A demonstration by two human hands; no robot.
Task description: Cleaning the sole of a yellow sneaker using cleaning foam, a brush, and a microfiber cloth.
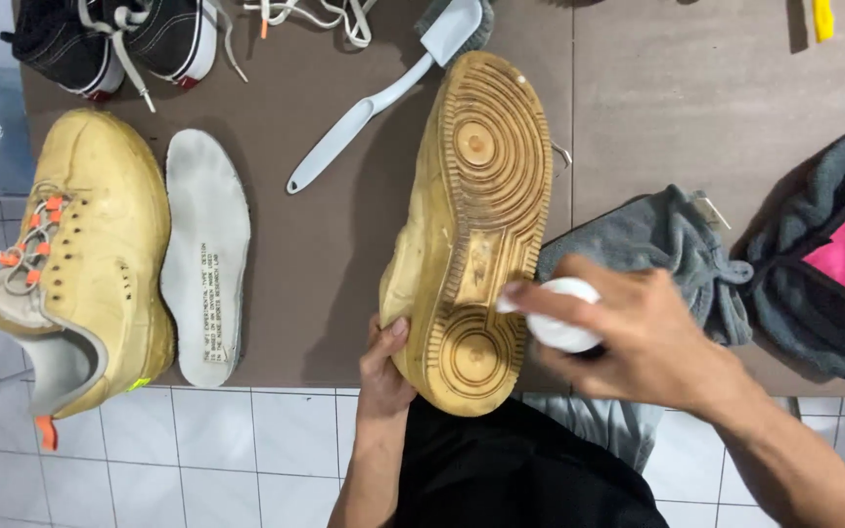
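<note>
Head view shows the left hand (383,357) gripping the heel of a yellowed sneaker (471,230) at frame centre, sole up, long axis running toward the upper right, while the right hand (628,332), just beside, clasps a small white bottle (561,315) against the sole.

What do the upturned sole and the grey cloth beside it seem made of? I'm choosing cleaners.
Sole: probably rubber, matte and yellowed, going by its moulded ridges and rings. Grey cloth: soft, fuzzy fabric, perhaps microfibre or terry, going by its limp folds.
</note>
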